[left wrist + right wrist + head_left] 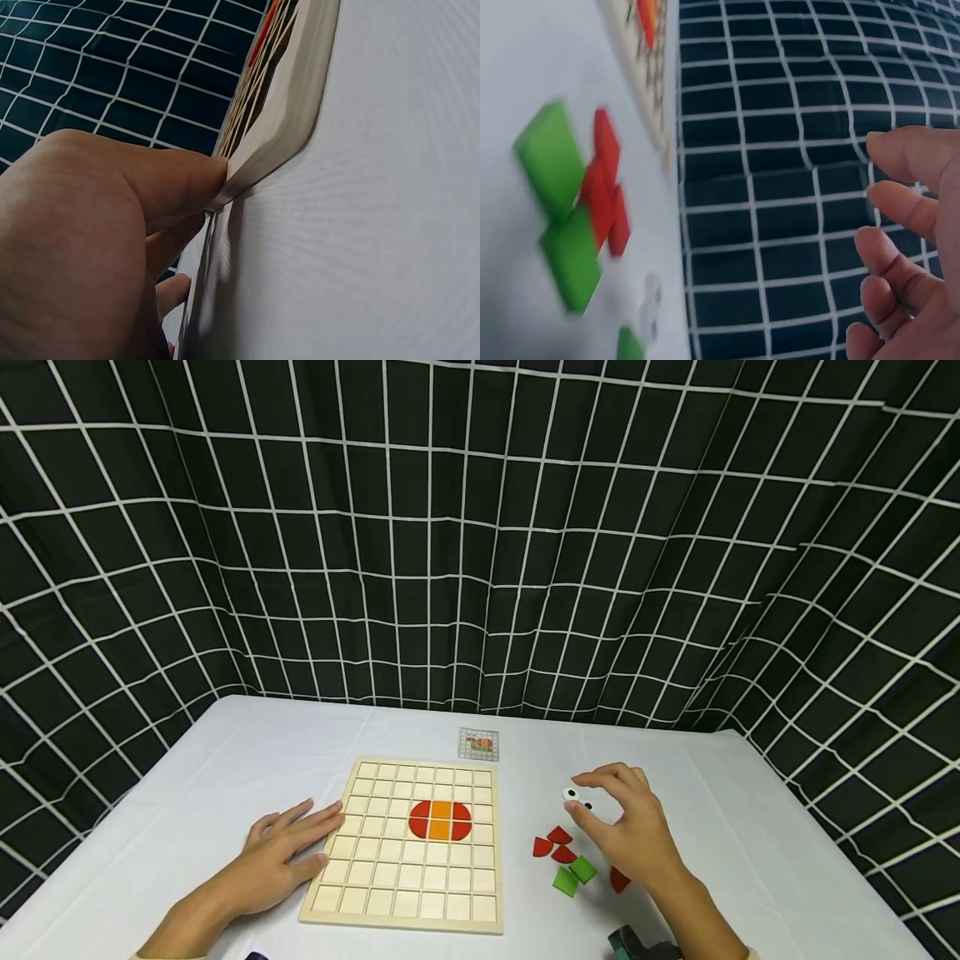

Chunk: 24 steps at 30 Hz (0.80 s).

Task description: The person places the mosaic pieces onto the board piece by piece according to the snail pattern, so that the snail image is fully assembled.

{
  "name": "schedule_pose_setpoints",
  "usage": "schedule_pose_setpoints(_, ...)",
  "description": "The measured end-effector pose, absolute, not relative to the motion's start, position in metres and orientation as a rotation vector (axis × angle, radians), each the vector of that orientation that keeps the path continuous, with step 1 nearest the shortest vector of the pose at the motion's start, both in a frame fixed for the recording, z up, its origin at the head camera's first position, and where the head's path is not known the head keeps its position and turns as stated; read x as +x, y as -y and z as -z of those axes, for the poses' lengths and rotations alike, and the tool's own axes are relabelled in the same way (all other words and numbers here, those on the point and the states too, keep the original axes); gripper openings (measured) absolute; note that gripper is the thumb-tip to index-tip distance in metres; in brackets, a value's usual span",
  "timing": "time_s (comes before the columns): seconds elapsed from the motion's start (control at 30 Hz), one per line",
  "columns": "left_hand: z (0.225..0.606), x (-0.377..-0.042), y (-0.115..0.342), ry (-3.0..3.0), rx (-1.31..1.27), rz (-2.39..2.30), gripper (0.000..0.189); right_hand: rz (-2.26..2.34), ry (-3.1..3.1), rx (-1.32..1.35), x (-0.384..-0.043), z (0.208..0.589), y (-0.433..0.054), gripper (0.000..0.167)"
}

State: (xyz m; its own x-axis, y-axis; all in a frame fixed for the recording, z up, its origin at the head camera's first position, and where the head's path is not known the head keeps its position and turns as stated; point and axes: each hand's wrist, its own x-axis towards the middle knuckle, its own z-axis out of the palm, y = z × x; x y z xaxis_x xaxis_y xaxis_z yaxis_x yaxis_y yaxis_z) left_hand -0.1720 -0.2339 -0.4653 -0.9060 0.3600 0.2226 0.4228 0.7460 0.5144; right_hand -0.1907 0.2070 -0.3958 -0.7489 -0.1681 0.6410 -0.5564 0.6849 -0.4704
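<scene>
My left hand lies at the left edge of a wooden grid board, its straight fingers touching the rim. In the left wrist view the thumb meets the board's side near a corner. Red quarter-rounds and orange squares sit together in the board's cells, forming a rounded shape. My right hand hovers above the table with thumb and index finger apart. Nothing is between its fingers in the right wrist view. Below it lie two white discs with black dots, one showing between the fingertips, the other partly covered.
Right of the board lie loose red quarter-rounds and green squares. Another red quarter-round is beside the right wrist. A small picture card lies behind the board. A black curtain with white grid lines surrounds the white table.
</scene>
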Motion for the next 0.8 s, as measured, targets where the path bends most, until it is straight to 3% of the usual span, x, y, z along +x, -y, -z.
schedule_pose_setpoints(0.8,0.465,-0.172,0.234,2.798,-0.661,0.863,0.045,-0.906,2.569,0.354,-0.196,0.439,-0.259,0.034)
